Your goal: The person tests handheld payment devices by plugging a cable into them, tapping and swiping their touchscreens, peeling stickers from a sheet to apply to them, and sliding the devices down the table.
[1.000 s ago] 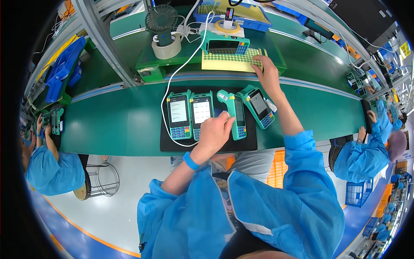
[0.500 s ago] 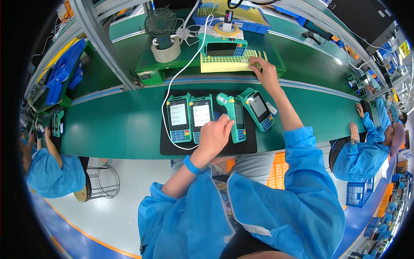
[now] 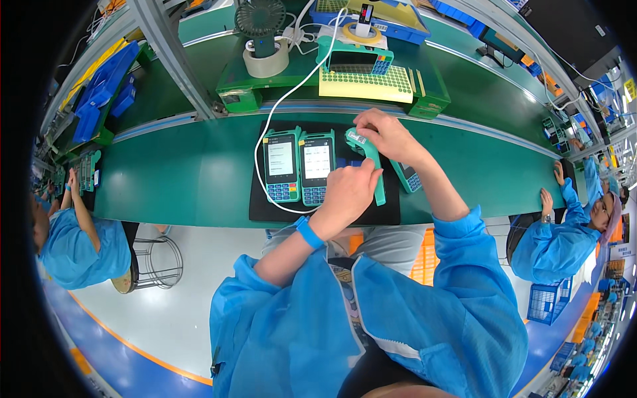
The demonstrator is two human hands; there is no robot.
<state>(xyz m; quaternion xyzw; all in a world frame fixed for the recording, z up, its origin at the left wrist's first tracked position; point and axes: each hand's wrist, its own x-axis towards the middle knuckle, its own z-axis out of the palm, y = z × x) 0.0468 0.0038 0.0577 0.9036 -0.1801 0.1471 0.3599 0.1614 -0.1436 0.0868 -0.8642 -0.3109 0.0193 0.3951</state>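
My left hand is closed on a green handheld payment terminal, which is tipped up on its edge. The fingers of my right hand press together at that terminal's far end, beside a white label; whatever they pinch is too small to make out. To the left, a payment terminal with a lit screen and a second lit terminal lie face up side by side on a black mat. Another terminal lies at the right, mostly hidden under my right hand and forearm.
On the green raised shelf are a yellow sheet of round green stickers, a propped terminal, a small fan and a tape roll. A white cable loops onto the mat. Co-workers sit at both sides.
My right hand has come from the sticker sheet down to the held terminal's far end. My left hand has tipped that terminal from face up onto its edge. The view has shifted slightly.
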